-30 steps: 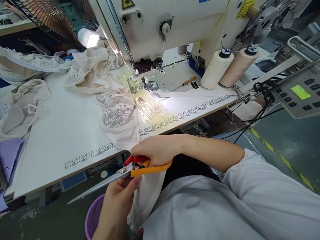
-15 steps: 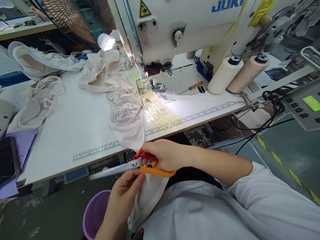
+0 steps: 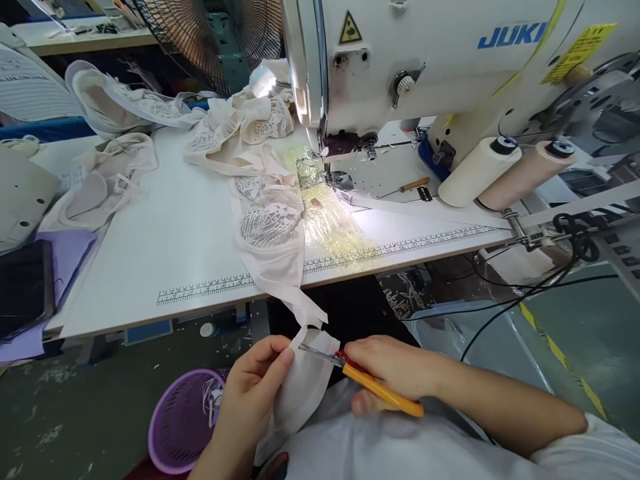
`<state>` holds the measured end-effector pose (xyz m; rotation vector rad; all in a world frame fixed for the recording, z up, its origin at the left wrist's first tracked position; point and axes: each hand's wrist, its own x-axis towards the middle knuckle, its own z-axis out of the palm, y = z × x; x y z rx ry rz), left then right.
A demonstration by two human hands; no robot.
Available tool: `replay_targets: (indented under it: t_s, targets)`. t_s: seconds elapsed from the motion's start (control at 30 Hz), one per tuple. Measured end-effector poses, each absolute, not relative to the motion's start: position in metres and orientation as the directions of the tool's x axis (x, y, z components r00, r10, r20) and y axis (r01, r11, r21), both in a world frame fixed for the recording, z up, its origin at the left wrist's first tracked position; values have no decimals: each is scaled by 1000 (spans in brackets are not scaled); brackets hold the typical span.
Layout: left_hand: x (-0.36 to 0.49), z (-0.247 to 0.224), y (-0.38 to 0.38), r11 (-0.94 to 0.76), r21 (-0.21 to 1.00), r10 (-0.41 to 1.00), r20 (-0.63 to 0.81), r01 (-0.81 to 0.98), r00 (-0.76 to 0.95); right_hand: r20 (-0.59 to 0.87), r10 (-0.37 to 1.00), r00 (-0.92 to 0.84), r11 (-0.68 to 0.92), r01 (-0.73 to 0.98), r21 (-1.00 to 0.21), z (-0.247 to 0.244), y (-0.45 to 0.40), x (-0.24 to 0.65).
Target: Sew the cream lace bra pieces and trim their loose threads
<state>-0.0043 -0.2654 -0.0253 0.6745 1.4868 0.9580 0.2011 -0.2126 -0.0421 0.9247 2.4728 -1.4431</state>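
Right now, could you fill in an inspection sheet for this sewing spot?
Surface: white tabletop with printed rulers; crinkled yellowish film near the needle.
Job's things: cream lace garment trailing over the front edge; metal scissors with orange-and-red handles, blades at pale fabric.
Clutter: flat black device on a purple sheet; thin wooden-handled tool.
Hands: left hand pinches the fabric; right hand grips the scissors.
Cables: black cables, tangled at the right.
Surroundings: white sewing machine, wire-caged fan, purple plastic basket below.

Two thread cones [image 3: 479, 172]; one fan [image 3: 233, 50]; one purple basket [image 3: 173, 427]
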Motion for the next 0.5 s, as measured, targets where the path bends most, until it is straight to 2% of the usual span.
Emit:
replay_targets:
  t_s: [0.23, 0.5]
  targets:
    - [5, -17, -265, 454, 889, 866, -457, -67, -204, -345, 462, -817, 372, 532, -761, -38, -211, 188]
    - [5, -18, -267, 447, 893, 871, -448, -55, -203, -378, 462, -802, 408, 571, -712, -34, -212, 184]
